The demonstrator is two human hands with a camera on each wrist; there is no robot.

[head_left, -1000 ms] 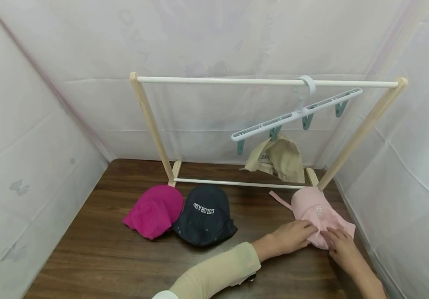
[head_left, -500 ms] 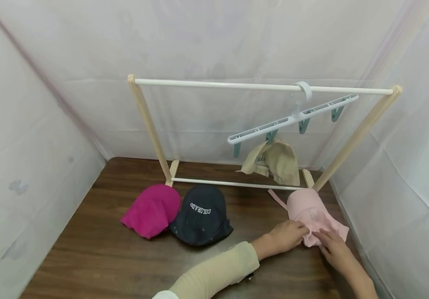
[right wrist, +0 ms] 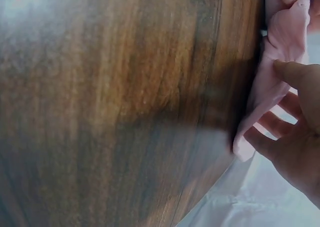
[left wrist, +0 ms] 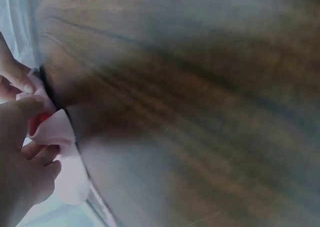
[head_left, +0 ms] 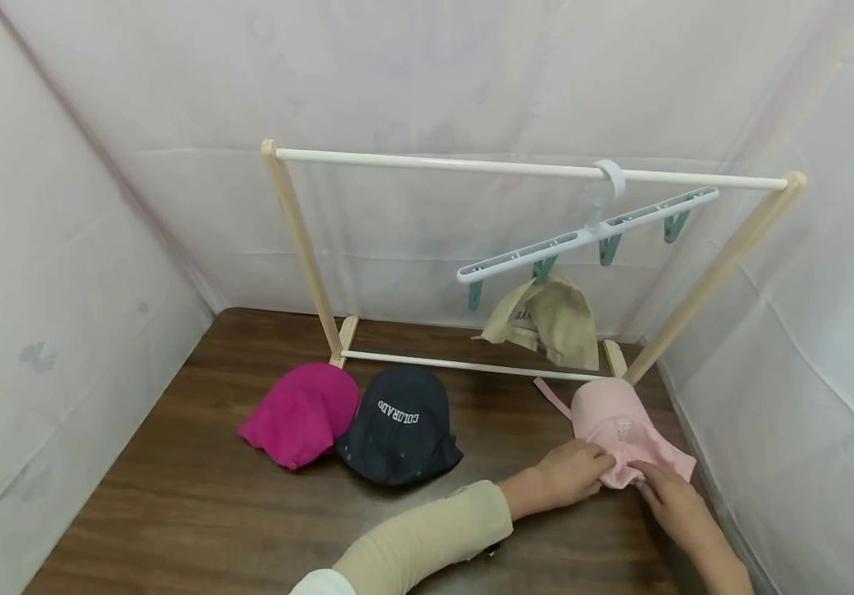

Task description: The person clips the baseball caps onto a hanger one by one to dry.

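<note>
On the wooden surface (head_left: 174, 504), pinched the pink cap (head_left: 620, 438) with half-curled left (head_left: 571, 473) and right hands (head_left: 674, 502); likely light and floppy, best held by the stiffer brim (head_left: 604, 399).

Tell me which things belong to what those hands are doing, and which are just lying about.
Belonging to the job:
pink cap, pinched by left hand and right hand
probably clip hanger and rack, since a beige cap hangs clipped there

Lying about:
magenta cap, untouched
dark COLORADO cap, untouched; both could be waiting
</note>
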